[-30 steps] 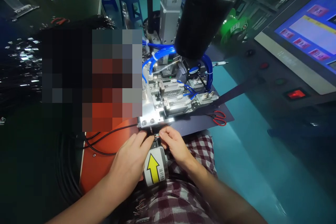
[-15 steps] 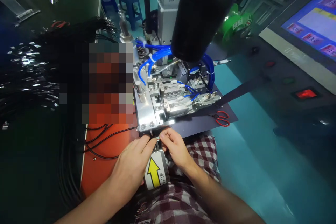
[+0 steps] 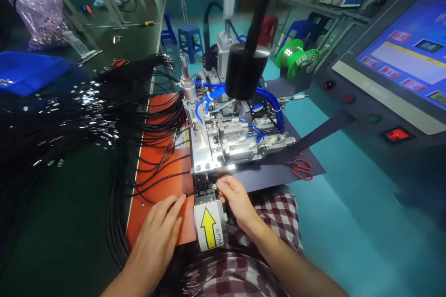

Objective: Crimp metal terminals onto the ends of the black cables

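A black cable (image 3: pixel 200 190) lies across the dark track at the near end of the metal machine (image 3: pixel 204 153). My right hand (image 3: pixel 235 197) pinches the cable's end, where small metallic tips show beside the fingertips. On the orange plate (image 3: pixel 167 183), my left hand (image 3: pixel 160 225) is closed on the same cable further left, fingertips near the plate's right part. Just below the track sits a white label with a yellow arrow (image 3: pixel 209 227). Several other black cables (image 3: pixel 156 148) run over the orange plate into the machine's left side.
A black cylinder (image 3: pixel 245 72) hangs over the machine. Red-handled scissors (image 3: pixel 303 169) lie on the dark base plate to the right. A control panel with a screen (image 3: pixel 404 55) stands at the right, near a green spool (image 3: pixel 296 58). Bundled cables (image 3: pixel 114 97) and a blue tray (image 3: pixel 31 72) are left.
My left hand has moved left and down, away from my right hand, baring the cable between them. My right hand stays at the track. The camera view has shifted, showing more of the room.
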Available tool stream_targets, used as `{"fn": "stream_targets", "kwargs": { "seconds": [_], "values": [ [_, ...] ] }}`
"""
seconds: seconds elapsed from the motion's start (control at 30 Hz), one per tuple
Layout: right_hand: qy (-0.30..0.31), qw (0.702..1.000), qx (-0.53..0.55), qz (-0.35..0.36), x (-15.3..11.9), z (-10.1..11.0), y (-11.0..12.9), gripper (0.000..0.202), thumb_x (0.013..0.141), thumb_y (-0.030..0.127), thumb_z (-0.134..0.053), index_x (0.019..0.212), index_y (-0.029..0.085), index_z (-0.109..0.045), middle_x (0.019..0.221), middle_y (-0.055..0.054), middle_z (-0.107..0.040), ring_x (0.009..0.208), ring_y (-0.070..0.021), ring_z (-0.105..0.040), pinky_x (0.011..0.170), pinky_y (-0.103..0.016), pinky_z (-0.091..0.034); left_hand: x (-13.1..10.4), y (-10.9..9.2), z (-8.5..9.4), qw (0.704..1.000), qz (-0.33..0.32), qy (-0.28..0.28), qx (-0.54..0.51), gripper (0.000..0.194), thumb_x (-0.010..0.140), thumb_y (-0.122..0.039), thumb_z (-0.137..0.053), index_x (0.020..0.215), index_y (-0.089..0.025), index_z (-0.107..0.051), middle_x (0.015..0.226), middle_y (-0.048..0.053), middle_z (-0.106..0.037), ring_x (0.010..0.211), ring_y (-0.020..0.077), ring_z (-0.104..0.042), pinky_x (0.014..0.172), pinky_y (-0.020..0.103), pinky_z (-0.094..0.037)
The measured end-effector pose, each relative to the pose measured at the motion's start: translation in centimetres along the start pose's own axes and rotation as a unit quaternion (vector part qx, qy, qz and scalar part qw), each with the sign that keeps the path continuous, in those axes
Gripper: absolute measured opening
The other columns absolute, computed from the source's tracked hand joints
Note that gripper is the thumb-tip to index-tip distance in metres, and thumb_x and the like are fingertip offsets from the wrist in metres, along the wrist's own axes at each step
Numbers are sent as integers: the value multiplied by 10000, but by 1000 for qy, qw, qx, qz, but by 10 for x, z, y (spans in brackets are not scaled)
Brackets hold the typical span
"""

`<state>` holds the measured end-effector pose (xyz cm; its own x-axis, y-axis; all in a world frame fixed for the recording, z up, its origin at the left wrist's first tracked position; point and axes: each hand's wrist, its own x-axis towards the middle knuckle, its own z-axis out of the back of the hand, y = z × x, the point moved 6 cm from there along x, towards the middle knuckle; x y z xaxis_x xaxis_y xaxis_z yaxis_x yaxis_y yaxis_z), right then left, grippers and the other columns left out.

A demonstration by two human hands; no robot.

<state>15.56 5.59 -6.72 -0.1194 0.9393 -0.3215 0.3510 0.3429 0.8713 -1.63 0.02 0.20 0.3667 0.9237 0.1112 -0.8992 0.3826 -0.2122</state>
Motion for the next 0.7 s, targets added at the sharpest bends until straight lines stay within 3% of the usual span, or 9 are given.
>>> {"fn": "stream_targets", "kwargs": {
  "seconds": [0.2, 0.37, 0.53, 0.7],
  "values": [
    [-3, 1000, -11, 4, 0, -1, 1, 316, 745, 473, -621, 675, 191, -498, 521, 72, -432, 467, -103, -362, 513, -250, -293, -7, -3, -1, 991, -6, -3, 132, 523, 904, -372, -383, 1391, -187, -331, 1342, 129, -465, 1185, 313, -458, 892, 437, -480],
    [0, 1000, -25, -7, 0, 4, 3, 373, 737, 533, -626, 675, 182, -516, 559, 54, -463, 478, -107, -396, 514, -253, -310, -4, -1, -3, 990, -2, 0, 140, 510, 909, -375, -360, 1378, -173, -361, 1345, 130, -466, 1213, 310, -436, 917, 439, -466],
    [-27, 999, -24, -9, -4, 21, 4, 388, 815, 540, -543, 770, 156, -567, 614, 27, -501, 512, -108, -435, 535, -247, -333, -5, -1, -4, 991, 3, 3, 135, 509, 909, -358, -372, 1380, -166, -355, 1339, 137, -464, 1201, 319, -439, 877, 432, -490],
    [-54, 998, 2, -33, -11, 35, -5, 369, 766, 519, -619, 738, 155, -570, 592, 33, -494, 493, -97, -420, 510, -236, -320, -3, 0, -5, 992, 4, -5, 127, 529, 906, -359, -381, 1405, -210, -292, 1336, 130, -459, 1194, 315, -441, 880, 434, -484]
  ]
}}
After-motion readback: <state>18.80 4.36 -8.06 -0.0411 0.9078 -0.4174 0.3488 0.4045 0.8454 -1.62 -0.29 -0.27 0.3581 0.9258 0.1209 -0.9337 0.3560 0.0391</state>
